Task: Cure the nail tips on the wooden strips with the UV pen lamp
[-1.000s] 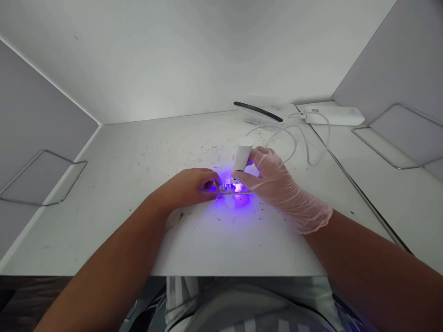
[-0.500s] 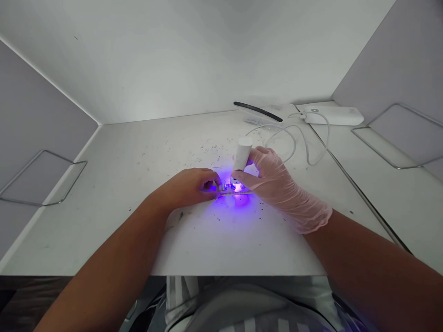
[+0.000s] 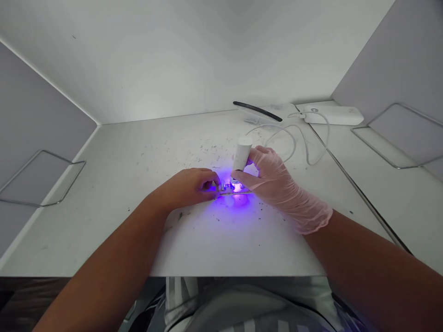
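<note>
Curing underway: gloved right hand (image 3: 277, 184) grips the lit lamp (image 3: 241, 159) over a strip (image 3: 232, 192) pinched by left hand (image 3: 188, 186).

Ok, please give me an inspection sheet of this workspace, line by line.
Surface: white table, dark specks scattered on it.
Job's things: white lamp upright, shining violet on a thin strip.
Clutter: black strip and white box at the back.
Grippers: left hand bare, fingertips on the thin strip; right hand gloved, gripping the lamp.
Cables: white cable looping from the box.
Surroundings: grey side panels, wire brackets on both sides.
</note>
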Demonstrator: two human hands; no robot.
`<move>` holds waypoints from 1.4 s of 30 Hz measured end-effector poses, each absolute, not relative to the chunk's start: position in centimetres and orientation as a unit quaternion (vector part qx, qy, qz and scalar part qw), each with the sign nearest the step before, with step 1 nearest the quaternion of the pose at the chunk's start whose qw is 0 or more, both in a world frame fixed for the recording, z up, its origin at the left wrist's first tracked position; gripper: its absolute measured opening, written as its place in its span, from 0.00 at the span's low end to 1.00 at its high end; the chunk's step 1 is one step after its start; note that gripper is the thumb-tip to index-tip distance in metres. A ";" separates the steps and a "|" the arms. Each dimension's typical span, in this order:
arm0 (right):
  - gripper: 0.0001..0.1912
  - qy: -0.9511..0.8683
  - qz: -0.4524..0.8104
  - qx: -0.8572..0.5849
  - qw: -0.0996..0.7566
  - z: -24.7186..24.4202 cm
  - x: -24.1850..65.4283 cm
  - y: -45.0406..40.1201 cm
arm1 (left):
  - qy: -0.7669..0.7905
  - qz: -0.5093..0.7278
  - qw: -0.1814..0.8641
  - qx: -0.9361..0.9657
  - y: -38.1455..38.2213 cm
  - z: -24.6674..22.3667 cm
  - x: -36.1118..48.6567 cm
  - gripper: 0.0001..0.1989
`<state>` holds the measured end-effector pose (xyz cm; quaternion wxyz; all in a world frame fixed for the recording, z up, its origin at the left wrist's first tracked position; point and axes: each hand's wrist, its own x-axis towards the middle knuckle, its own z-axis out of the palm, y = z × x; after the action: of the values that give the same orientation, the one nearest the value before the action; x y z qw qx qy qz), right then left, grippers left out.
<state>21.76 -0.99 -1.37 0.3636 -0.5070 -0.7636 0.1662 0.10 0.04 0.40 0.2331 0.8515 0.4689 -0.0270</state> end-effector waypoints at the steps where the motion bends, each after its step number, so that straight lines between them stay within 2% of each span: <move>1: 0.09 -0.764 0.166 -0.508 0.363 -1.4 21.8 -1.0 | 0.470 -0.028 0.233 0.851 0.0 0.4 0.1 0.11; 21: 0.10 -0.754 0.184 -0.523 0.352 -1.2 21.7 -1.2 | 0.472 -0.030 0.228 0.851 0.1 0.3 0.1 0.12; 29: 0.08 -0.763 0.173 -0.499 0.372 -1.4 21.7 -1.1 | 0.467 -0.027 0.228 0.854 0.1 0.2 0.0 0.11; 42: 0.10 -0.753 0.187 -0.519 0.359 -1.4 21.8 -1.1 | 0.466 -0.027 0.224 0.855 0.1 0.2 0.0 0.11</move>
<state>21.77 -1.09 -1.38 0.3590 -0.5191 -0.7527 0.1874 -0.01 0.11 0.16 0.2243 0.8554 0.4660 -0.0270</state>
